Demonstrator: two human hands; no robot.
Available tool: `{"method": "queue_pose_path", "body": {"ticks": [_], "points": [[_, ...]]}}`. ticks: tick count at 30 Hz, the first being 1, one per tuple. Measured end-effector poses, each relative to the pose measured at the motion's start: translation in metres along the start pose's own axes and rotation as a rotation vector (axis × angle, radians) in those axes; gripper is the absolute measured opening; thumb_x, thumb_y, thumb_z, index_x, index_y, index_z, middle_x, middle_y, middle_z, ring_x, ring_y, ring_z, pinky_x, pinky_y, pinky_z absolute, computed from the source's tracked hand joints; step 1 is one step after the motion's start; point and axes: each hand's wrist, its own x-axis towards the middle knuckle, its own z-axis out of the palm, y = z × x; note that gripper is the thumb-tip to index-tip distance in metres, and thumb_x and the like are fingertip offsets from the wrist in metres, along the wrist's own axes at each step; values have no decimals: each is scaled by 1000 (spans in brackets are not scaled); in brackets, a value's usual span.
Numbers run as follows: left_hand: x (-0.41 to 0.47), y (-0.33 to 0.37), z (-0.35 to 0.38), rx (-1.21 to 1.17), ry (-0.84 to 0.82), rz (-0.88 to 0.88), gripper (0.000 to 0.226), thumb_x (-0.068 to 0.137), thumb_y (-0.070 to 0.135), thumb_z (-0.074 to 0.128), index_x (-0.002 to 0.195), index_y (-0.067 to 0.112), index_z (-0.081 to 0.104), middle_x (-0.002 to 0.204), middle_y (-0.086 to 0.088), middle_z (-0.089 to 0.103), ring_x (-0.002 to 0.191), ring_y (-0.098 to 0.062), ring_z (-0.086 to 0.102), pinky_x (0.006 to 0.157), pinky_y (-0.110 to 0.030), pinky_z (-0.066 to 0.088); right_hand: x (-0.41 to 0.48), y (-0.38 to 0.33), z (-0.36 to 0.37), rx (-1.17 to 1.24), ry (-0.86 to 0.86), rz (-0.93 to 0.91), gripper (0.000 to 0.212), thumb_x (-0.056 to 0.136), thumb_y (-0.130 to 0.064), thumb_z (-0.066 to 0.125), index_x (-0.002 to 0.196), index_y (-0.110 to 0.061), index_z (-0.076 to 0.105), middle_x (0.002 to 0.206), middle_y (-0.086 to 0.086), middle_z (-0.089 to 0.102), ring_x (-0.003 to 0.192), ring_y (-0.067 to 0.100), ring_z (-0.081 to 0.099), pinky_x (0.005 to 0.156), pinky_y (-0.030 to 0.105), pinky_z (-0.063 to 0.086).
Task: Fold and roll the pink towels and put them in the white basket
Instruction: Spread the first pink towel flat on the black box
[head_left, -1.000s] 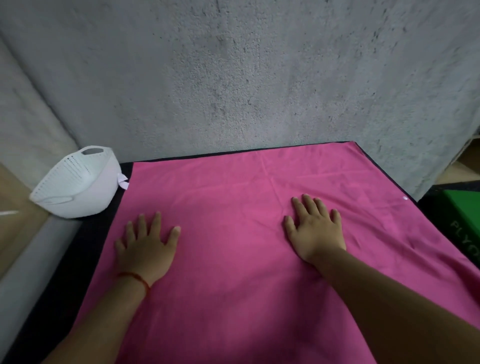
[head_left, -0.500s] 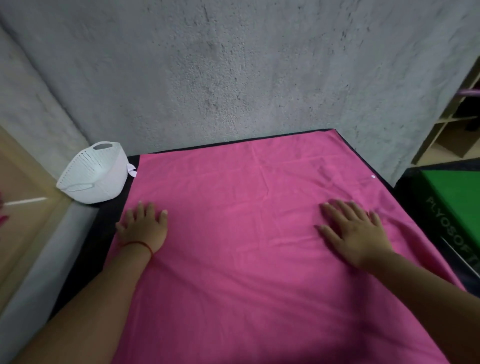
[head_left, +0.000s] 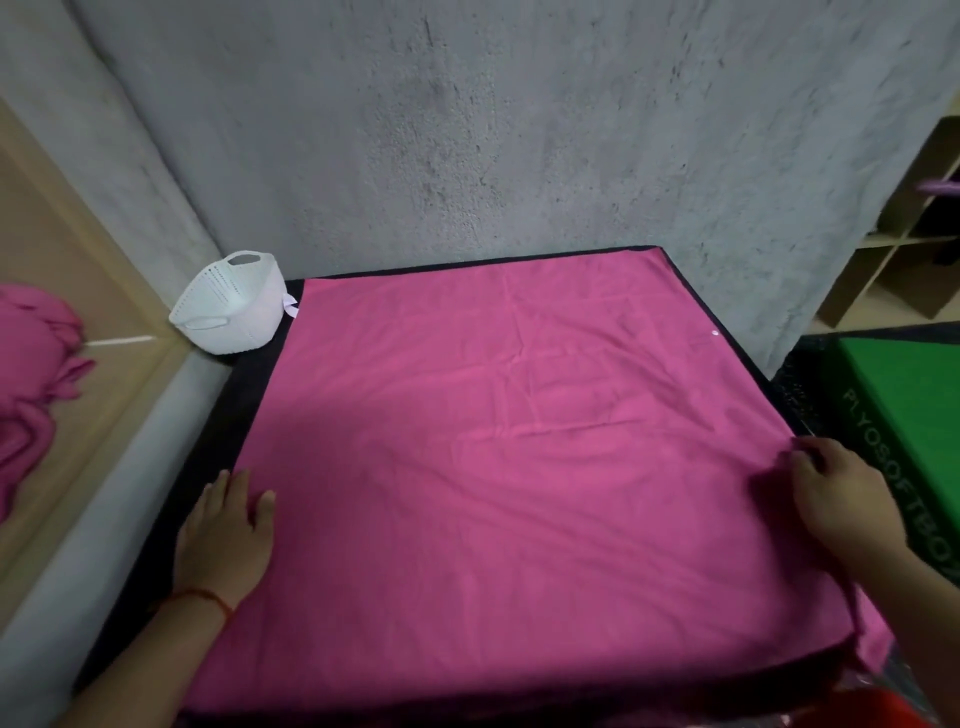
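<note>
A large pink towel (head_left: 509, 441) lies spread flat over a black surface (head_left: 244, 395), a few creases across its middle. My left hand (head_left: 223, 540) lies flat with straight fingers on the towel's left edge. At the towel's right edge my right hand (head_left: 836, 499) has its fingers curled over the hem and pinches it. The white basket (head_left: 231, 312) stands on the black surface at the towel's far left corner, against the wall. I cannot see into it.
A heap of more pink towels (head_left: 31, 379) lies on a wooden ledge at the far left. A green box (head_left: 914, 415) with lettering sits close to the right edge. A rough grey wall (head_left: 467, 130) closes the back; wooden shelves (head_left: 904, 228) stand at the far right.
Both hands slid outward across the towel, from its middle to its left and right edges. The right hand, flat before, now curls over the right hem.
</note>
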Motion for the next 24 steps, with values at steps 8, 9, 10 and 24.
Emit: {"method": "queue_pose_path", "body": {"ticks": [8,9,10,24], "points": [[-64,-11,-22,-16,45,-32,38,100,25,59,137,16,61,131,-24,54,113,-46,50,94,-55,49,-18,24,-27,278,-177,239,26,101,-18,54,98,-3,75,105,25,71,87,39,64,81,44,54],[-69,-14,-24,-60,38,-65,38,99,23,61,136,14,60,126,-28,54,109,-49,52,93,-55,49,-20,31,-31,342,-221,333,26,100,-17,56,96,3,72,95,25,70,77,37,63,72,44,54],[-73,-16,-27,-97,34,-97,39,97,22,63,135,12,58,122,-30,54,105,-51,55,93,-55,49,-25,37,-36,412,-271,421,26,99,-14,58,98,9,69,85,24,67,65,34,61,62,42,53],[-72,-59,-43,-202,44,-90,36,80,-8,54,83,27,58,96,-19,65,84,-41,63,79,-42,52,-42,60,-70,511,-190,365,27,86,-19,84,105,-1,79,92,20,76,88,38,73,88,56,61]]}}
